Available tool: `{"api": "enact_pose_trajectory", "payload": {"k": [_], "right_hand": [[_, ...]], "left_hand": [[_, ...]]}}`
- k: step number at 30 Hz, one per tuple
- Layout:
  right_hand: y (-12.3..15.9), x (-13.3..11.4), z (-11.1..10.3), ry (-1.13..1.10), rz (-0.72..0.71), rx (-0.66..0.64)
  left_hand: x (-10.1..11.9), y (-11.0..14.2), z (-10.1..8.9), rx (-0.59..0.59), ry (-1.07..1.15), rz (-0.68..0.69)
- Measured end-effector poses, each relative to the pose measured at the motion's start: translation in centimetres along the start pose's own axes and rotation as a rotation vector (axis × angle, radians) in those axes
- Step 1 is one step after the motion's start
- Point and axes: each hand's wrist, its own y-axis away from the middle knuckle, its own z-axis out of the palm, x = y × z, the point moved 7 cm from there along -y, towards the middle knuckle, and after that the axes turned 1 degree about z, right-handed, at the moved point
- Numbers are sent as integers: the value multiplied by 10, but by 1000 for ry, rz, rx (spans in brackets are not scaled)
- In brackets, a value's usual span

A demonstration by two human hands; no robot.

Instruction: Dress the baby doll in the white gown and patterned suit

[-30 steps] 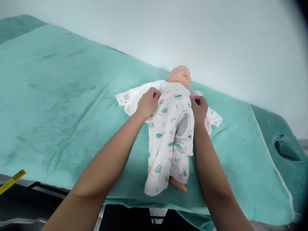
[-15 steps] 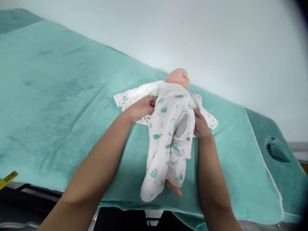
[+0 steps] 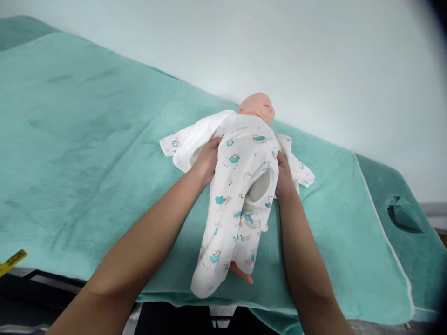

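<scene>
A baby doll [image 3: 257,104] lies face up on the bed, its head toward the wall. Patterned white split-crotch trousers [image 3: 232,184] cover it from chest to legs. One bare foot pokes out of the shorter-looking leg; the other leg's end is covered by cloth. A white baby shirt [image 3: 193,135] is spread beneath the doll, sleeves out to both sides. My left hand [image 3: 208,159] is closed at the left side of the trousers, fingertips partly tucked behind the cloth. On the opposite side, my right hand [image 3: 285,176] grips the trousers, most of its fingers hidden.
A green sheet [image 3: 87,139] covers the bed, which has a dark face hole [image 3: 403,215] at its right end. The white wall [image 3: 244,42] runs along the far side. A yellow strip [image 3: 12,261] shows at the lower left edge.
The trouser legs and doll's foot have shifted left and slightly down. My left hand has turned more upright and closed in at the doll's side; my right hand has moved slightly left and up.
</scene>
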Motion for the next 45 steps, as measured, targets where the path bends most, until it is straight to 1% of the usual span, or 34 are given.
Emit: {"api": "enact_pose_trajectory", "payload": {"k": [2, 3, 5, 8, 10, 11, 12, 13, 14, 16, 18, 20, 22, 24, 26, 28, 30, 32, 34, 36, 37, 38, 40, 42, 43, 44, 45], "right_hand": [[0, -1, -3, 43, -37, 58], [-1, -1, -6, 70, -63, 104], [-3, -2, -13, 124, -120, 199], [0, -8, -23, 211, -189, 344], [15, -17, -30, 288, -220, 438], [27, -22, -32, 326, -234, 461], [44, -26, -32, 355, -246, 454], [64, -30, -31, 373, -257, 416], [86, -31, -28, 381, -267, 346], [136, -28, -18, 366, -278, 138], [186, -23, -8, 362, -298, -94], [224, -19, -6, 403, -307, -181], [243, -18, -6, 457, -315, -184], [248, -19, -2, 506, -326, -178], [245, -17, 4, 536, -333, -174], [243, -16, 5, 507, -328, -155], [244, -19, -2, 409, -316, -134], [253, -32, -13, 293, -336, -123], [268, -56, -20, 231, -415, -150], [285, -80, -17, 280, -505, -238], [291, -88, -12, 344, -533, -294], [296, -90, -6, 426, -543, -355], [300, -80, 4, 559, -511, -473], [296, -58, 4, 575, -417, -558], [290, -45, -2, 550, -361, -565], [282, -32, -10, 518, -310, -540], [272, -20, -22, 492, -265, -486]], "left_hand": [[-3, -1, -4, 27, -45, -42], [-3, -2, -7, 57, -95, -34], [0, -4, -13, 126, -204, 52], [11, 0, -18, 186, -261, 216], [20, 11, -22, 233, -287, 278], [24, 19, -24, 252, -308, 288], [28, 30, -25, 262, -330, 286], [30, 43, -26, 258, -352, 276], [31, 57, -26, 236, -374, 262], [28, 88, -23, 157, -424, 233], [20, 119, -20, 68, -492, 202], [10, 142, -17, -7, -568, 186], [6, 156, -13, -45, -648, 201], [10, 162, -10, -36, -714, 244], [22, 164, -10, 21, -726, 284], [34, 167, -17, 112, -674, 293], [39, 170, -29, 198, -593, 269], [34, 173, -40, 229, -531, 229], [21, 178, -45, 200, -511, 190], [9, 184, -44, 151, -525, 176], [5, 189, -43, 132, -534, 179], [2, 195, -41, 118, -536, 185], [3, 209, -41, 120, -510, 198], [7, 227, -49, 190, -464, 199], [9, 237, -57, 249, -448, 194], [10, 249, -68, 322, -445, 181], [8, 261, -80, 399, -454, 160]]}}
